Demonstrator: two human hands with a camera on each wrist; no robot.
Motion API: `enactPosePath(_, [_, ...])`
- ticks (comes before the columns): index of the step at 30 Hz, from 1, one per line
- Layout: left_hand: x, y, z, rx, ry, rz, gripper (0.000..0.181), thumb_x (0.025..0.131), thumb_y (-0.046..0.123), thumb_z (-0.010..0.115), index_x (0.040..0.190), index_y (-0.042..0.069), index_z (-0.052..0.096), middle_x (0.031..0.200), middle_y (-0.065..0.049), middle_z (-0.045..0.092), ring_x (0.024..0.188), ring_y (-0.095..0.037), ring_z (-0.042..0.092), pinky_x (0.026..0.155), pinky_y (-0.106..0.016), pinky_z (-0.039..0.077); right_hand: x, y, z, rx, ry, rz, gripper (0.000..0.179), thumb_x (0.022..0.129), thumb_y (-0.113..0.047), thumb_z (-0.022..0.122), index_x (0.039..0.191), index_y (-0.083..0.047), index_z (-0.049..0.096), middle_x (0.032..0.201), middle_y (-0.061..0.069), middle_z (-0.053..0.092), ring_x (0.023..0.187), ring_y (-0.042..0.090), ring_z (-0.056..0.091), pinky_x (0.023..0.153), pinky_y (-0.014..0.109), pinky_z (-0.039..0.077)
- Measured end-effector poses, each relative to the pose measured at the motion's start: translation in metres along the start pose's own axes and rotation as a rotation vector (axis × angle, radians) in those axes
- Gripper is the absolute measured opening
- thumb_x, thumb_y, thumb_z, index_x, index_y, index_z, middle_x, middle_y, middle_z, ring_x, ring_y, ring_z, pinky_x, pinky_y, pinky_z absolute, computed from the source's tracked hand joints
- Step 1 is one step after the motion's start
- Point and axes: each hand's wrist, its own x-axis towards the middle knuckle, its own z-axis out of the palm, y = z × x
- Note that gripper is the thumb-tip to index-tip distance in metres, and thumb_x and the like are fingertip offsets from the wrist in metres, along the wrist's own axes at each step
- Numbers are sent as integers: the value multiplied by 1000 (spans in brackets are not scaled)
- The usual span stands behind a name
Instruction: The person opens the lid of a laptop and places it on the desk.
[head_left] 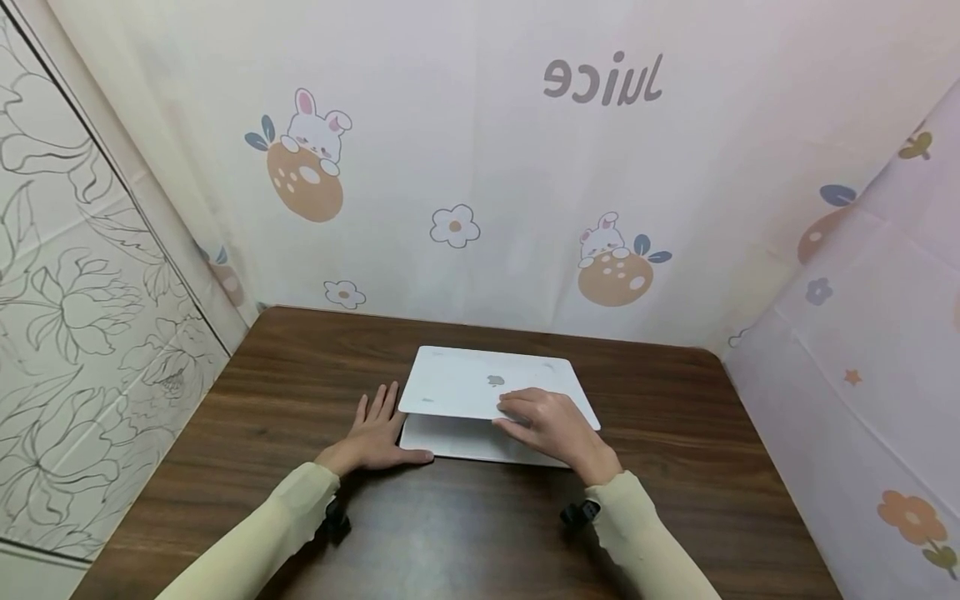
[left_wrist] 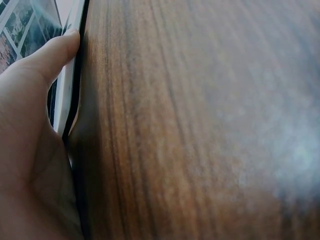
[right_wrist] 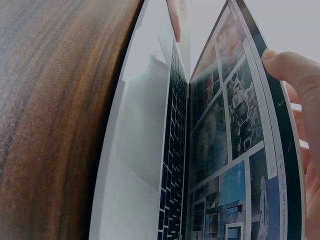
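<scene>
A silver laptop (head_left: 450, 379) with an apple logo sits partly open on the table, its lid slanting low over the base (head_left: 450, 443). My left hand (head_left: 375, 439) lies at the base's front left corner, fingers straight and spread beside it. The left thumb reaches over the front edge, as the left wrist view also shows. My right hand (head_left: 551, 423) pinches the lid's free edge, thumb on the dark screen border and fingers behind. In the right wrist view the lit screen (right_wrist: 210, 135) shows several pictures and faces the black keyboard (right_wrist: 175, 120).
The laptop stands on a dark wood-grain table (head_left: 660, 500). Behind the table hangs a pale curtain (head_left: 465, 150) printed with rabbits, fruit and flowers; it continues along the right side. A panel with line-drawn flowers (head_left: 82, 308) stands to the left.
</scene>
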Motion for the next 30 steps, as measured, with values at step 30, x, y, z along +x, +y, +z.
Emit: enactPosePath(30, [4,-7,6,36,-5,-16,129,77,93,52,166,12,8,172,-16,-15,159,-36,-16,124,-62,-12,15,4,-12,0,-61,56,22,89,-28,82,106,-15,82,101,-1,81,90,13,77,76,33,62])
